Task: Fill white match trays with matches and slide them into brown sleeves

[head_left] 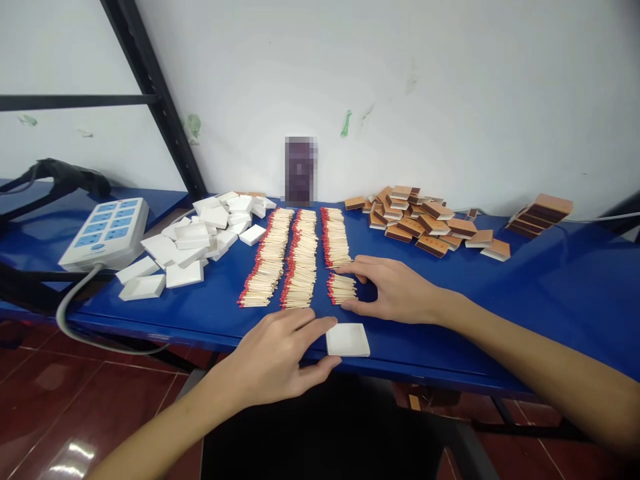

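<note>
— What colours lie on the blue surface (550, 293)?
— Pale matches (300, 257) with red heads at its middle; left of them white trays (195, 237); right of them brown-and-orange sleeves (425, 220).
— Behind the matches?
— A dark, perhaps purple, blurred box (301, 170).

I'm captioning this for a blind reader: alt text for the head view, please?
A right hand gathers a small bunch of red-tipped wooden matches on a blue table, while the left hand steadies an empty white cardboard tray.
</note>
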